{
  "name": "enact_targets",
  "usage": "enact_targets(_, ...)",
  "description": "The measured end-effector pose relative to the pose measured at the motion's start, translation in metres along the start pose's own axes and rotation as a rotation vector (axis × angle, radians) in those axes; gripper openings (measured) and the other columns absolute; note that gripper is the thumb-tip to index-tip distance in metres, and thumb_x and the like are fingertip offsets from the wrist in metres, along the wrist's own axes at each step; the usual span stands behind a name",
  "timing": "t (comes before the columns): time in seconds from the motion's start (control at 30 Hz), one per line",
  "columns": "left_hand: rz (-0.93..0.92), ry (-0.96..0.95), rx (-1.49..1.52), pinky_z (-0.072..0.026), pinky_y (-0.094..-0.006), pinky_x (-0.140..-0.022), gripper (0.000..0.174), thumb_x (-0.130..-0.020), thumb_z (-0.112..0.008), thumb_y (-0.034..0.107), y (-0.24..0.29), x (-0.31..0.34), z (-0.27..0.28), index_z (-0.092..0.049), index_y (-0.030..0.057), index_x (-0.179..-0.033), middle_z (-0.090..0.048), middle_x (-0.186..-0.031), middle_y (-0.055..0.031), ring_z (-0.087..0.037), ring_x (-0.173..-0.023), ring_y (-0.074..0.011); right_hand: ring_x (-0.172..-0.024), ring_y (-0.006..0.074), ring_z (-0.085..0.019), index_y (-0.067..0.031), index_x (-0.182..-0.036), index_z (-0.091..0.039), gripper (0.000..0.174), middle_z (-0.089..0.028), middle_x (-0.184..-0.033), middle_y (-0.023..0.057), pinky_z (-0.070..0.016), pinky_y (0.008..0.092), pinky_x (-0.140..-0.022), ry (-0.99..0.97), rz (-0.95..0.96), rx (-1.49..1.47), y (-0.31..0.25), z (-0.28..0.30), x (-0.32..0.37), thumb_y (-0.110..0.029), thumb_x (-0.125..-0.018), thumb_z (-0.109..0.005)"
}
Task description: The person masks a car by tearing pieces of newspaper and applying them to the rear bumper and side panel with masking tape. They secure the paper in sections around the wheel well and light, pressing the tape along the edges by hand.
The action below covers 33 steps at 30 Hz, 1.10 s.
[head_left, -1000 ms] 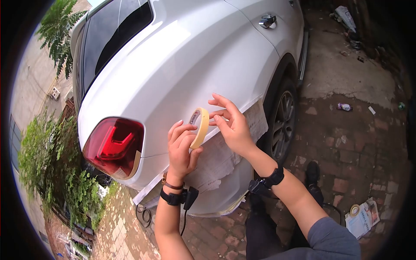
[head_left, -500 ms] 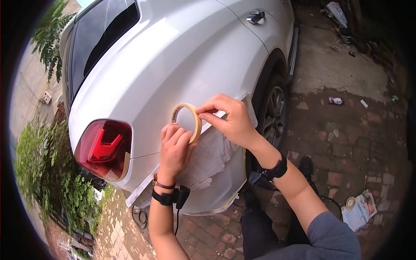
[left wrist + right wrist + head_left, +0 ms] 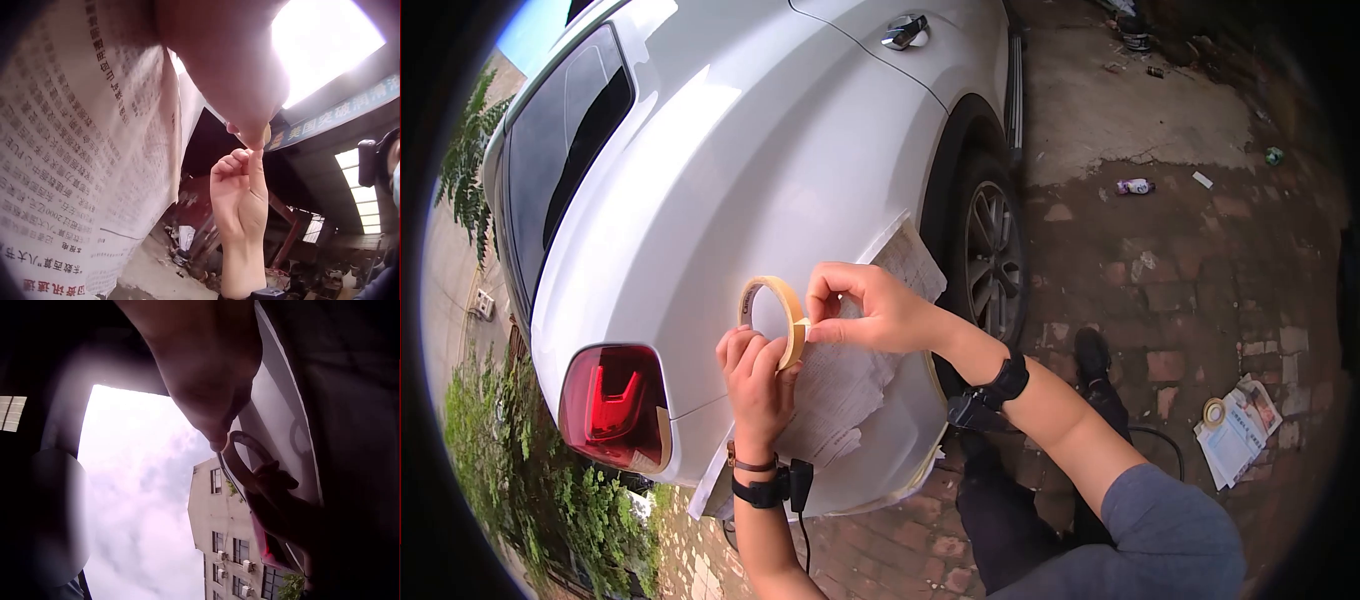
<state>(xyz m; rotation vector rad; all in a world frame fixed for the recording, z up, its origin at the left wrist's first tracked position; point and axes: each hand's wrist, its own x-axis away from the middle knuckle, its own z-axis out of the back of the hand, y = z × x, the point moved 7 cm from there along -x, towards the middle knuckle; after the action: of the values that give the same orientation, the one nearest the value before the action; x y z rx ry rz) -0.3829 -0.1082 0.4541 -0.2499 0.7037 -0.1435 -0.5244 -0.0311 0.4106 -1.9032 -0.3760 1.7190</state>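
Observation:
My left hand holds a roll of pale yellow masking tape upright by its lower rim, fingers through the ring. The thumb and forefinger of my right hand pinch the tape's free end at the roll's right side, where a short bit stands off the roll. In the right wrist view the tape ring shows between both hands, beside the car body. Close behind the hands, newspaper covers part of the white car's rear bumper. The left wrist view shows this newspaper beside the hands.
The red tail light is to the left and the rear wheel to the right. On the brick ground at right, another tape roll lies on a printed sheet. A small bottle lies farther back.
My right hand has come from loosely spread fingers beside the roll to pinching the tape end, which now lifts off slightly. Both hands and the roll have moved left and down in the head view.

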Motion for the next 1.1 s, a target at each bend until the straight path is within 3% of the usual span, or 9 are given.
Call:
enact_targets(0.1, -0.035, 0.069, -0.060, -0.0376, -0.0444, -0.093, 0.027, -0.079, -0.077, 0.030, 0.003, 0.006, 0.006, -0.060, 0.0088, -0.082, -0.054, -0.076, -0.0048, -0.054, -0.084, -0.0274, -0.080, 0.0083, -0.056, -0.0044, -0.093, -0.059, 0.013, -0.059, -0.088, -0.0007, -0.0477, 0.0251, -0.075, 0.342, -0.050, 0.083, 0.015, 0.022, 0.004, -0.010, -0.092, -0.071)
enact_targets(0.13, -0.059, 0.115, -0.118, -0.0365, -0.0422, -0.090, 0.029, -0.077, -0.079, 0.030, 0.007, 0.007, 0.009, -0.058, 0.0108, -0.077, -0.053, -0.072, -0.0031, -0.054, -0.080, -0.0256, -0.080, 0.0083, -0.056, -0.0044, -0.093, -0.059, 0.013, -0.059, -0.088, -0.0007, -0.0477, 0.0251, -0.075, 0.346, -0.047, 0.083, 0.022, 0.023, 0.006, -0.010, -0.092, -0.071)
enact_targets(0.2, -0.080, 0.163, -0.175, -0.0354, -0.0399, -0.086, 0.031, -0.074, -0.082, 0.031, 0.012, 0.010, 0.011, -0.056, 0.0128, -0.072, -0.052, -0.068, -0.0014, -0.054, -0.077, -0.0237, -0.077, 0.0084, -0.060, -0.0018, -0.091, -0.059, 0.015, -0.062, -0.085, 0.0010, -0.0501, 0.0256, -0.069, 0.633, -0.144, 0.016, 0.049, 0.045, 0.024, -0.011, -0.093, -0.070)
enact_targets(0.23, -0.082, 0.190, -0.216, -0.0344, -0.0390, -0.084, 0.031, -0.075, -0.081, 0.029, 0.013, 0.011, 0.013, -0.054, 0.0129, -0.070, -0.053, -0.067, -0.0005, -0.054, -0.075, -0.0227, -0.077, 0.0083, -0.061, -0.0014, -0.091, -0.060, 0.014, -0.063, -0.086, 0.0014, -0.0509, 0.0255, -0.071, 0.729, -0.089, 0.041, 0.056, 0.058, 0.029, -0.011, -0.094, -0.069)
enact_targets(0.33, -0.126, 0.207, -0.297, -0.0329, -0.0376, -0.082, 0.033, -0.077, -0.080, 0.028, 0.019, 0.016, 0.009, -0.052, 0.0142, -0.066, -0.052, -0.064, 0.0012, -0.054, -0.072, -0.0205, -0.080, 0.0104, -0.066, -0.0004, -0.091, -0.059, 0.014, -0.068, -0.083, 0.0038, -0.0527, 0.0261, -0.073, 0.911, -0.128, 0.150, 0.080, 0.091, 0.046, -0.010, -0.094, -0.069)
enact_targets(0.53, -0.232, 0.183, -0.392, -0.0297, -0.0346, -0.078, 0.038, -0.082, -0.077, 0.036, 0.029, 0.025, 0.004, -0.048, 0.0185, -0.064, -0.048, -0.062, 0.0043, -0.053, -0.069, -0.0160, -0.077, 0.0125, -0.069, 0.0006, -0.089, -0.056, 0.015, -0.068, -0.082, 0.0063, -0.0553, 0.0259, -0.072, 1.135, -0.128, 0.031, 0.119, 0.118, 0.067, -0.008, -0.095, -0.067)
enact_targets(1.0, -0.198, 0.147, -0.399, -0.0311, -0.0355, -0.081, 0.035, -0.079, -0.078, 0.031, 0.027, 0.011, -0.001, -0.050, 0.0167, -0.066, -0.050, -0.065, 0.0027, -0.056, -0.076, -0.0172, -0.060, 0.0147, -0.066, 0.0014, -0.085, -0.059, 0.017, -0.064, -0.080, 0.0079, -0.0555, 0.0278, -0.058, 1.076, -0.279, 0.313, 0.106, 0.144, 0.046, -0.009, -0.089, -0.072)
enact_targets(1.03, -0.191, 0.144, -0.394, -0.0312, -0.0356, -0.081, 0.034, -0.079, -0.078, 0.031, 0.026, 0.011, -0.001, -0.050, 0.0163, -0.066, -0.050, -0.065, 0.0025, -0.056, -0.076, -0.0174, -0.060, 0.0147, -0.066, 0.0014, -0.085, -0.059, 0.017, -0.064, -0.080, 0.0079, -0.0555, 0.0278, -0.058, 1.077, -0.279, 0.311, 0.105, 0.145, 0.047, -0.009, -0.089, -0.072)
enact_targets(1.1, -0.181, 0.141, -0.387, -0.0313, -0.0357, -0.081, 0.034, -0.079, -0.078, 0.031, 0.026, 0.010, -0.001, -0.050, 0.0159, -0.066, -0.050, -0.065, 0.0022, -0.056, -0.076, -0.0176, -0.076, 0.0169, -0.065, 0.0000, -0.090, -0.058, 0.021, -0.060, -0.094, 0.0103, -0.0545, 0.0298, -0.067, 1.040, -0.379, 0.318, 0.109, 0.146, 0.048, -0.011, -0.087, -0.075)
